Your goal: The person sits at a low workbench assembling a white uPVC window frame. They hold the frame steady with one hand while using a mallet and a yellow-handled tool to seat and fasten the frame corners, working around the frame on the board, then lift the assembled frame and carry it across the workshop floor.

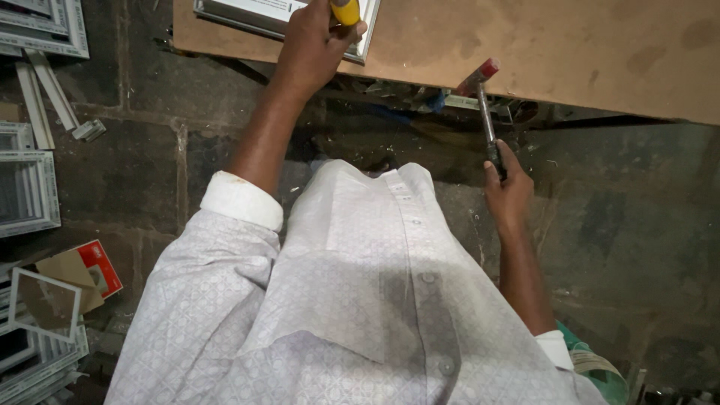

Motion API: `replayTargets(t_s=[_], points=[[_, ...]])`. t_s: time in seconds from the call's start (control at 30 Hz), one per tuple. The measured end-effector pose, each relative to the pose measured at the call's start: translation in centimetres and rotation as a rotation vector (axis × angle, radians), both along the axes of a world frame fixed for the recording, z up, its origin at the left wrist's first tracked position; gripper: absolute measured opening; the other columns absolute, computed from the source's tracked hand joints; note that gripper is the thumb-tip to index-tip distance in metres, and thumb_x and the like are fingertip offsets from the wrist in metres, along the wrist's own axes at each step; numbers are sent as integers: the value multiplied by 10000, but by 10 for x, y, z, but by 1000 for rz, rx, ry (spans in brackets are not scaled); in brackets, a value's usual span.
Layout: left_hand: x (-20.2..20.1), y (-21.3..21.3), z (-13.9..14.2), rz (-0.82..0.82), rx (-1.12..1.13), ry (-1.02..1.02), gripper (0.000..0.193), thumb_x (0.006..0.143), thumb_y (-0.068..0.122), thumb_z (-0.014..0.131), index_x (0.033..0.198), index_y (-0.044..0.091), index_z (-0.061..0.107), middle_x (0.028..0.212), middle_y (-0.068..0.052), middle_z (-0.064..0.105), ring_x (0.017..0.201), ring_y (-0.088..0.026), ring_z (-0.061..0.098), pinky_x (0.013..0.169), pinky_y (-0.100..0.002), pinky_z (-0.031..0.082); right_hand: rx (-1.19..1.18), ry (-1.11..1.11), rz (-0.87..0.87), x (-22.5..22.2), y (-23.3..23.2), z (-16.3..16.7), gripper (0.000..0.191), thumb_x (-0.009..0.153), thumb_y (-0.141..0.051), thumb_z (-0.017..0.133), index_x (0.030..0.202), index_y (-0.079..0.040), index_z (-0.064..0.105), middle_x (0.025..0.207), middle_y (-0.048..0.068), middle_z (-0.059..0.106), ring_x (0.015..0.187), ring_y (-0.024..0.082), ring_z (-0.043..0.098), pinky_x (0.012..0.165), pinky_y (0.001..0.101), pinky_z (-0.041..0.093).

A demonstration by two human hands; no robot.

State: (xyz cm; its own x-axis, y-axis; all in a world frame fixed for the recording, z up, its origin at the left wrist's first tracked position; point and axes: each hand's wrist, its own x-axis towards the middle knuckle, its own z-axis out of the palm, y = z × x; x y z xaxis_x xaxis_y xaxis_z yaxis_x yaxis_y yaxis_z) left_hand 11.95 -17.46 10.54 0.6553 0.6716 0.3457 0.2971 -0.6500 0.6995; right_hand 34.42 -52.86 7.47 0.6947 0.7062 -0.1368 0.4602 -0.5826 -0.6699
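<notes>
My left hand [313, 46] is closed around a tool with a yellow handle [346, 11], held over the corner of a white window frame [262, 16] that lies on a brown wooden worktable [540, 45]. My right hand [508, 191] grips the dark shaft of a hammer [486, 112] with a red head, raised near the table's front edge. My white patterned shirt fills the lower middle of the view and hides what is below it.
Stacks of white frame sections [30, 187] and loose profile strips [45, 97] lie on the dark stone floor at the left. A red and white cardboard box [94, 270] sits beside them. Scraps and debris lie under the table edge [420, 101].
</notes>
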Motion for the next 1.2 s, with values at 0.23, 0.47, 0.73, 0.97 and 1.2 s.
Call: replayTargets(t_s=[0.23,0.47,0.73,0.97,1.2], points=[[5,-1,2,32,-58,57,380,1025,283,804,1194,36,570,1064,-149,779,1004,-302,790,848,-416,635,-122,77,-76,1,2,5,510,973,-182,705,1473,-148,607,937,167,728,653,186,609,635,373,507],[14,-9,6,115,-156,214,552,934,258,789,1384,91,517,1199,-193,723,1078,-406,699,886,-467,573,103,-36,106,5,-1,-7,470,1023,-188,654,1479,-86,602,1276,207,727,1006,271,733,847,376,560],[18,-12,44,194,-365,363,512,838,303,812,1280,164,594,1119,-169,739,1053,-389,707,864,-492,560,-167,1,31,2,1,3,516,958,-302,632,1465,-264,550,1243,170,709,1077,391,705,915,483,556],[8,-13,25,158,-173,344,361,837,229,792,1165,129,679,1048,-185,744,1015,-406,705,851,-493,562,-272,-19,-12,0,4,-1,583,966,-324,641,1502,-168,474,1169,225,716,1082,440,677,919,506,543],[-16,3,0,215,-326,313,716,878,293,778,1496,111,464,1101,-256,700,1002,-465,663,822,-538,530,-285,6,21,-3,-4,-16,408,1038,-286,610,1357,-32,612,1199,254,701,1061,409,684,915,505,536]])
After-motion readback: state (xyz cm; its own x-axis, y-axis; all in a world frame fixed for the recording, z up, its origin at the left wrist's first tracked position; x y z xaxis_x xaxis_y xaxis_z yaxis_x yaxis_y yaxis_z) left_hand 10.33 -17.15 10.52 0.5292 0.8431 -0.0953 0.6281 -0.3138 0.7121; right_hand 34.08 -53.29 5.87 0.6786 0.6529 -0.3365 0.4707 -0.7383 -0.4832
